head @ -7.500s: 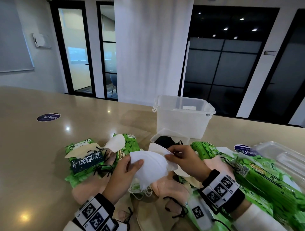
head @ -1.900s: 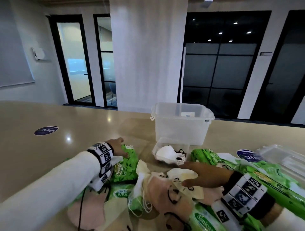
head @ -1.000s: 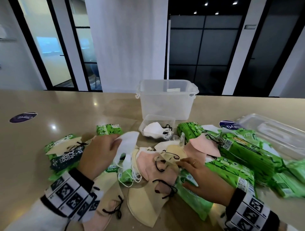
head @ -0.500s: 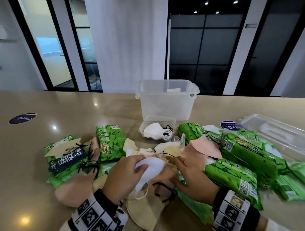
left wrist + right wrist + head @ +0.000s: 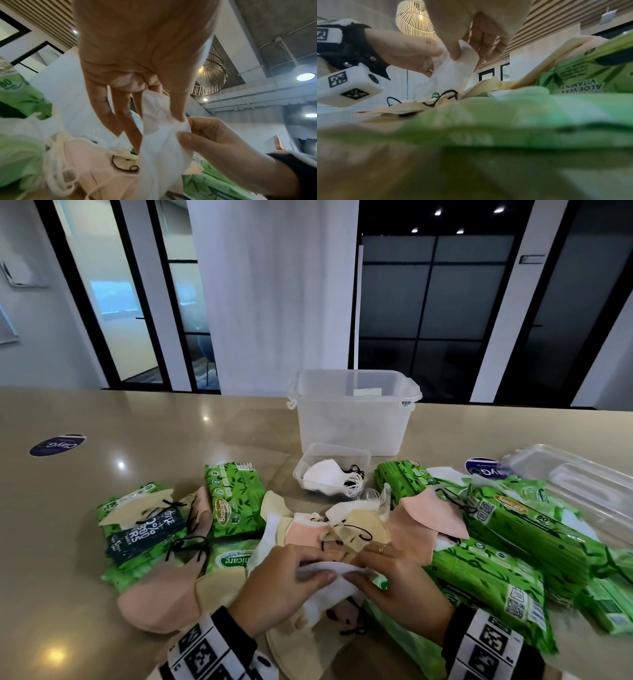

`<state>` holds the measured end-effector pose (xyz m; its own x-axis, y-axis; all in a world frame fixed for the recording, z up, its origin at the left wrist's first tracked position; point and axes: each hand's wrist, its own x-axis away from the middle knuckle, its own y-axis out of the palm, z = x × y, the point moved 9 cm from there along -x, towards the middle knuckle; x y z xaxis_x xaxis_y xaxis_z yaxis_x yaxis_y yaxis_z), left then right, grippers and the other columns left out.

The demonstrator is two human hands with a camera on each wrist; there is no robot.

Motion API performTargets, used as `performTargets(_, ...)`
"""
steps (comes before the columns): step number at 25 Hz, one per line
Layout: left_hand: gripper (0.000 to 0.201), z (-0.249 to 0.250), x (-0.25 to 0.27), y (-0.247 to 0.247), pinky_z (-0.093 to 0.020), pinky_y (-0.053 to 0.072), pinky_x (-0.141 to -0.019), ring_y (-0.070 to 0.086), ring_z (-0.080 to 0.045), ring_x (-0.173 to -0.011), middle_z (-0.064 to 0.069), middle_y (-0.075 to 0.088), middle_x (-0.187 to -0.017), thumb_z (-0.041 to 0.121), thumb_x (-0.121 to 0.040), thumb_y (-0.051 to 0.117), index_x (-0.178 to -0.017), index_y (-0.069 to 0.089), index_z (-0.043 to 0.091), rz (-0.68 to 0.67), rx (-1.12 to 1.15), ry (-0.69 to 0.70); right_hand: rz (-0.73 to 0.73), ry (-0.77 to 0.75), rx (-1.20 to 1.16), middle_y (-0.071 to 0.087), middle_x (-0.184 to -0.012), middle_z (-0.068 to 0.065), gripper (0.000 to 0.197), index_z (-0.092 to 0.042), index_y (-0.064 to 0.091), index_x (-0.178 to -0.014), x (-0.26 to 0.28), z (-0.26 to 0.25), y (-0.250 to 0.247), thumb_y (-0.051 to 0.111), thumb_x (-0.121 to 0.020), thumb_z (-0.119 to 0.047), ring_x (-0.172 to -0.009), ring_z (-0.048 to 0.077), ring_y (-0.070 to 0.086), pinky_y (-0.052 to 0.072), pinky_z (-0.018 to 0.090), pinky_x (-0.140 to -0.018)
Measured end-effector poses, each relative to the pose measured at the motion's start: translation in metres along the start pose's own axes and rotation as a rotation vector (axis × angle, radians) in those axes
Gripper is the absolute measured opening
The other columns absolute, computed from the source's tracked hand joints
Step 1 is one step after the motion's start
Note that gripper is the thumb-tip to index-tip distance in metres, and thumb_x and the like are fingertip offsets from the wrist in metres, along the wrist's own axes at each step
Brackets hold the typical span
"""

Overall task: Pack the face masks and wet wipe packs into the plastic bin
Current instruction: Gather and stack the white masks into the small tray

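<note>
Left grip [image 5: 279, 580], right grip [image 5: 394, 580] pinch white mask [image 5: 330, 571].

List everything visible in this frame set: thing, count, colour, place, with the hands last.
Bin: one, clear, table centre back, open.
Small tub: one, clear, before the bin, holding white masks.
Lid: one, clear, far right.
Wipe packs: several, green, left and right of the pile.
Loose masks: many, pink, beige, white, mid-table.
White mask: one, held over the pile.
Stickers: two, dark blue, on the table.
Table: beige.
Left hand: pinches the white mask.
Right hand: pinches the same mask.
</note>
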<state>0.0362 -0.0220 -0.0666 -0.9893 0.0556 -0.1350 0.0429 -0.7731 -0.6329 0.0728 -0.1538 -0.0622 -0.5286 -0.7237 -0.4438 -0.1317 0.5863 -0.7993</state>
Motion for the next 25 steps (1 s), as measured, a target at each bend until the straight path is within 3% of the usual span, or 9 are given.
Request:
performTargets(3, 0.046, -0.020, -0.003, -0.033, -0.037, 0.055, -0.073, 0.067, -0.011, -0.074, 0.010, 0.072, -0.084, 0.075, -0.074, 0.049, -0.088, 0.068, 0.034, 0.179, 0.013, -0.145, 0.023, 0.062, -0.012, 0.054, -0.083, -0.012, 0.017, -0.024, 0.057, -0.088, 0.001, 0.007, 0.000, 0.047, -0.094, -0.037, -0.076, 0.009, 0.050, 0.041, 0.025, -0.065)
performTargets(5, 0.040, -0.045, -0.008, -0.059, -0.040, 0.054, -0.081, 0.066, -0.015, -0.080, 0.005, 0.069, -0.088, 0.064, -0.085, 0.049, -0.092, 0.065, 0.028, 0.268, -0.092, -0.260, 0.031, 0.081, -0.031, 0.053, -0.084, -0.011, 0.015, -0.024, 0.054, -0.088, 0.002, 0.010, 0.000, 0.045, -0.094, -0.036, -0.075, 0.010, 0.050, 0.042, 0.028, -0.064)
performTargets(8, 0.039, -0.083, -0.015, -0.073, -0.034, 0.048, -0.090, 0.059, -0.015, -0.098, 0.002, 0.062, -0.105, 0.051, -0.089, 0.057, -0.112, 0.056, 0.019, 0.147, -0.374, -0.444, 0.036, 0.096, -0.062, 0.055, -0.084, -0.011, 0.010, -0.027, 0.052, -0.090, 0.002, 0.012, 0.001, 0.047, -0.093, -0.034, -0.076, 0.010, 0.051, 0.044, 0.030, -0.064)
performTargets(10, 0.043, -0.103, -0.018, -0.071, -0.032, 0.047, -0.090, 0.058, -0.017, -0.102, 0.000, 0.062, -0.109, 0.045, -0.089, 0.061, -0.118, 0.054, 0.014, 0.069, -0.386, -0.513, 0.030, 0.105, -0.078, 0.059, -0.086, -0.013, 0.006, -0.030, 0.053, -0.093, 0.003, 0.012, 0.001, 0.050, -0.091, -0.035, -0.079, 0.007, 0.054, 0.047, 0.030, -0.067)
performTargets(17, 0.039, -0.116, -0.036, -0.069, -0.033, 0.050, -0.090, 0.063, -0.018, -0.098, -0.002, 0.068, -0.103, 0.035, -0.083, 0.072, -0.112, 0.061, 0.012, 0.097, -0.269, -0.523, 0.045, 0.109, -0.098, 0.060, -0.087, -0.011, 0.018, -0.026, 0.056, -0.095, 0.002, 0.013, -0.001, 0.047, -0.090, -0.040, -0.080, 0.009, 0.055, 0.048, 0.034, -0.069)
performTargets(20, 0.033, -0.109, -0.038, -0.067, -0.030, 0.049, -0.090, 0.064, -0.016, -0.095, 0.000, 0.068, -0.097, 0.027, -0.084, 0.072, -0.113, 0.064, 0.014, 0.128, -0.237, -0.469, 0.037, 0.103, -0.111, 0.060, -0.086, -0.016, 0.014, -0.031, 0.056, -0.095, 0.003, 0.011, -0.001, 0.050, -0.090, -0.042, -0.080, 0.003, 0.055, 0.048, 0.029, -0.070)
performTargets(22, 0.032, -0.100, -0.038, -0.066, -0.023, 0.044, -0.089, 0.061, -0.015, -0.097, -0.004, 0.068, -0.106, 0.018, -0.089, 0.065, -0.120, 0.063, 0.013, 0.142, -0.166, -0.425, 0.023, 0.099, -0.101, 0.060, -0.081, -0.018, 0.019, -0.033, 0.057, -0.098, 0.003, 0.010, -0.001, 0.053, -0.088, -0.049, -0.079, 0.000, 0.054, 0.045, 0.021, -0.071)
performTargets(23, 0.027, -0.096, -0.038, -0.064, -0.023, 0.042, -0.085, 0.060, -0.018, -0.097, -0.006, 0.068, -0.107, 0.015, -0.091, 0.060, -0.118, 0.064, 0.013, 0.145, -0.125, -0.408, 0.000, 0.098, -0.095, 0.059, -0.079, -0.019, 0.023, -0.034, 0.057, -0.100, 0.003, 0.009, 0.000, 0.053, -0.087, -0.052, -0.078, 0.000, 0.054, 0.043, 0.018, -0.071)
performTargets(25, 0.013, -0.095, -0.039, -0.061, -0.028, 0.035, -0.072, 0.057, -0.027, -0.080, -0.015, 0.060, -0.085, 0.012, -0.094, 0.049, -0.091, 0.062, 0.010, 0.133, -0.080, -0.402, -0.054, 0.093, -0.095, 0.059, -0.079, -0.018, 0.023, -0.036, 0.056, -0.104, 0.002, 0.008, 0.004, 0.053, -0.087, -0.053, -0.078, 0.000, 0.054, 0.043, 0.017, -0.071)
